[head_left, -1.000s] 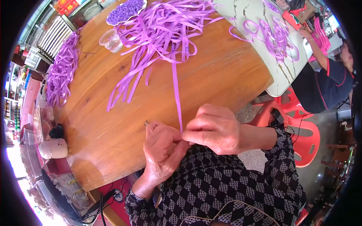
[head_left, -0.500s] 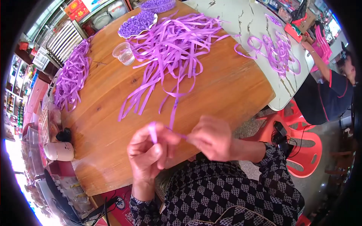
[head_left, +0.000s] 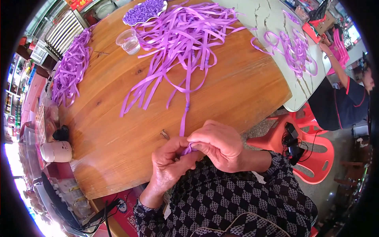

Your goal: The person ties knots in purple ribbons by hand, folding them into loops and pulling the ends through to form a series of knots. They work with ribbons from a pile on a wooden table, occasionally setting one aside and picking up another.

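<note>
Wooden surface [head_left: 118,158]: fills the middle of the view, its grain and knots bare from 7 to 10 o'clock.
White surface [head_left: 297,101]: dark-veined, adjoining the wooden one at 1 to 2 o'clock.
Patterned garment [head_left: 237,201]: black and grey diamonds, worn by the person at 6 o'clock.
Co-worker [head_left: 335,104]: at 3 o'clock in a dark top with red piping, a forearm angled up beside the white surface.
Plastic chair [head_left: 272,132]: orange-red, near 4 o'clock, with black cables [head_left: 292,148] on it.
Ribbon tangle [head_left: 185,31]: purple, loose strands spread at 12 o'clock.
Ribbon heap [head_left: 73,69]: purple, along the wooden edge at 10 o'clock.
Ribbon loops [head_left: 294,53]: purple, on the white surface at 2 o'clock.
Hands: close together below centre, toward 6 o'clock; the left hand [head_left: 169,160] and right hand [head_left: 219,144] both pinch the same folded bit of ribbon.
Pale jar [head_left: 56,152]: between 8 and 9 o'clock.
Plate [head_left: 164,7]: white-rimmed, at 11 o'clock, piled with small purple pieces [head_left: 144,12].
Clear cup [head_left: 128,41]: tilted in view, just below the plate.
Held ribbon [head_left: 183,124]: between the fingertips, running toward 12 o'clock to the tangle.
Darker purple band [head_left: 187,106]: on that ribbon, above the hands.
</note>
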Demonstrator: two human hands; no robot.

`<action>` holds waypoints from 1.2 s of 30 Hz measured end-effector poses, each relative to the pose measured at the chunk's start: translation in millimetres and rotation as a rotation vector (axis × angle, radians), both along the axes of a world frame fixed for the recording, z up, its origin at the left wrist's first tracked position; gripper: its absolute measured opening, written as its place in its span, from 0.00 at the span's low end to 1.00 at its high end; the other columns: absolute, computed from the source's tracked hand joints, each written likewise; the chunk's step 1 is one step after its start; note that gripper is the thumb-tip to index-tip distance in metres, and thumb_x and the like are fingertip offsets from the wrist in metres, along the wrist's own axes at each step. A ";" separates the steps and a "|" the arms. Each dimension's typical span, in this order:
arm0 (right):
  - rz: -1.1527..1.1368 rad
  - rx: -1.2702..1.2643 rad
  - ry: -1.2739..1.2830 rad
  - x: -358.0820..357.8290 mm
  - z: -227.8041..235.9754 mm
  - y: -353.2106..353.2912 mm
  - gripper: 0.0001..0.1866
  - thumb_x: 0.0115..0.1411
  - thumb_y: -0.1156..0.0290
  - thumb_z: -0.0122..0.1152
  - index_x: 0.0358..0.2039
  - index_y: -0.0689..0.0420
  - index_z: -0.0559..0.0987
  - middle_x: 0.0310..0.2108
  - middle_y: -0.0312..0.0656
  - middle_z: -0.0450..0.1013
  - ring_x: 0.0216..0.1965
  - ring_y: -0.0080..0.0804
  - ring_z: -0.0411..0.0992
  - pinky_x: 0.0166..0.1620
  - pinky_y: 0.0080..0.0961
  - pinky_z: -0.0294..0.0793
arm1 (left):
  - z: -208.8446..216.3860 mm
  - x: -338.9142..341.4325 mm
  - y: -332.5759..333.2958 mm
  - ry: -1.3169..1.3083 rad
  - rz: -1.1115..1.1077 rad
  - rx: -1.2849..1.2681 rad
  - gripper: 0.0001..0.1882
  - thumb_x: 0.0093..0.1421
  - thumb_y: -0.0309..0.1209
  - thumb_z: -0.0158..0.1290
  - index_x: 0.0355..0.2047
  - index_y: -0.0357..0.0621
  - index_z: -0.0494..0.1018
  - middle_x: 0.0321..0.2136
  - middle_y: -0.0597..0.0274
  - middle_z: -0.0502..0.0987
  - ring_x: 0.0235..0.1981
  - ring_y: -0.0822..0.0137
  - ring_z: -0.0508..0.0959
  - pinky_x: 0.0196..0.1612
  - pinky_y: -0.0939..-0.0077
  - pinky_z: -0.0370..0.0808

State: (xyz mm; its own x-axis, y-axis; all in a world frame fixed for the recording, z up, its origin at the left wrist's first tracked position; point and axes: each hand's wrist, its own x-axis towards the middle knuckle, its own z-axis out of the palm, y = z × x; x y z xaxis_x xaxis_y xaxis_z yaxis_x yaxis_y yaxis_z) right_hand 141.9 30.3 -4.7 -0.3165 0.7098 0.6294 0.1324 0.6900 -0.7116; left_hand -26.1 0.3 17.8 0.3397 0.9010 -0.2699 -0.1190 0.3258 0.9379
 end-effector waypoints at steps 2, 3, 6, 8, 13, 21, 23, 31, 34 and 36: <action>-0.027 -0.080 0.027 -5.0 -1.0 -5.2 0.07 0.52 0.81 0.60 0.33 0.64 0.75 0.29 0.43 0.73 0.25 0.31 0.70 0.28 0.22 0.68 | -1.3 4.2 -4.7 0.153 0.149 0.134 0.09 0.50 0.20 0.56 0.33 0.37 0.71 0.20 0.69 0.73 0.19 0.80 0.71 0.23 0.87 0.67; -0.010 -0.236 0.134 -8.0 -2.9 -7.8 0.06 0.53 0.80 0.60 0.33 0.64 0.75 0.28 0.41 0.72 0.25 0.27 0.69 0.29 0.20 0.68 | -5.0 4.9 -7.0 0.152 0.150 0.132 0.09 0.50 0.20 0.56 0.33 0.37 0.71 0.20 0.69 0.73 0.19 0.80 0.71 0.23 0.87 0.67; 0.013 -0.494 0.337 -13.9 -2.1 -14.4 0.05 0.55 0.80 0.59 0.33 0.65 0.75 0.27 0.38 0.71 0.27 0.20 0.69 0.30 0.16 0.68 | -17.5 11.3 -10.7 0.552 0.208 0.551 0.10 0.49 0.20 0.57 0.34 0.39 0.70 0.19 0.66 0.72 0.17 0.77 0.70 0.21 0.85 0.66; 0.028 -0.595 0.428 -17.3 -1.6 -18.3 0.05 0.56 0.80 0.58 0.33 0.66 0.75 0.26 0.36 0.71 0.28 0.18 0.68 0.31 0.14 0.68 | -20.5 15.1 -13.3 0.765 0.364 0.804 0.13 0.48 0.21 0.58 0.35 0.40 0.70 0.18 0.63 0.72 0.17 0.75 0.70 0.21 0.84 0.66; 0.088 -0.793 0.461 -18.4 -8.8 -19.2 0.04 0.57 0.79 0.58 0.33 0.65 0.75 0.29 0.35 0.72 0.31 0.16 0.69 0.34 0.12 0.69 | -26.5 17.0 -18.4 0.503 0.500 0.637 0.14 0.47 0.20 0.59 0.36 0.39 0.70 0.21 0.62 0.75 0.17 0.74 0.71 0.21 0.82 0.66; 0.203 -1.024 0.559 -19.5 -8.3 -15.8 0.07 0.57 0.78 0.58 0.37 0.65 0.74 0.31 0.34 0.72 0.34 0.16 0.69 0.39 0.13 0.70 | -31.9 3.8 -14.8 0.508 0.491 0.862 0.09 0.50 0.23 0.60 0.32 0.36 0.75 0.20 0.60 0.75 0.19 0.74 0.72 0.22 0.81 0.68; 0.213 -1.102 0.610 -22.4 -7.9 -17.0 0.08 0.57 0.78 0.57 0.38 0.65 0.73 0.32 0.36 0.72 0.36 0.18 0.70 0.41 0.14 0.70 | -24.7 6.1 -19.2 0.505 0.513 0.444 0.06 0.54 0.24 0.57 0.29 0.34 0.72 0.22 0.64 0.74 0.19 0.79 0.69 0.21 0.87 0.64; 0.024 -0.493 0.184 -11.6 -6.4 -12.8 0.10 0.52 0.82 0.60 0.37 0.65 0.73 0.28 0.39 0.69 0.27 0.20 0.67 0.32 0.15 0.66 | -13.3 -7.9 -9.9 0.041 0.342 0.035 0.05 0.58 0.25 0.53 0.30 0.33 0.73 0.18 0.67 0.72 0.16 0.81 0.66 0.19 0.89 0.62; 0.021 -0.497 0.169 -10.8 -9.1 -10.5 0.10 0.51 0.82 0.60 0.35 0.62 0.74 0.26 0.39 0.69 0.25 0.25 0.67 0.30 0.19 0.66 | -14.0 -11.2 -4.6 -0.007 0.179 -0.048 0.07 0.58 0.26 0.54 0.30 0.32 0.73 0.18 0.66 0.73 0.15 0.81 0.66 0.19 0.89 0.61; 0.035 -0.337 0.094 -10.1 -15.1 -2.5 0.09 0.50 0.83 0.60 0.33 0.61 0.74 0.24 0.39 0.68 0.24 0.28 0.67 0.29 0.22 0.65 | -18.9 -12.1 -2.4 -0.037 0.184 -0.027 0.07 0.58 0.26 0.54 0.31 0.32 0.73 0.18 0.65 0.73 0.15 0.81 0.66 0.19 0.89 0.61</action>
State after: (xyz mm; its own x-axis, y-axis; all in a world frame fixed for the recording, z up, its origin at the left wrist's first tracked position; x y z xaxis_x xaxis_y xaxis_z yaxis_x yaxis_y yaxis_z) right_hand 131.8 27.8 -19.8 -0.2964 0.8722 0.3891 0.0357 0.4173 -0.9081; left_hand -38.2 -2.1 -1.1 0.1802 0.9414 -0.2852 -0.2135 0.3204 0.9229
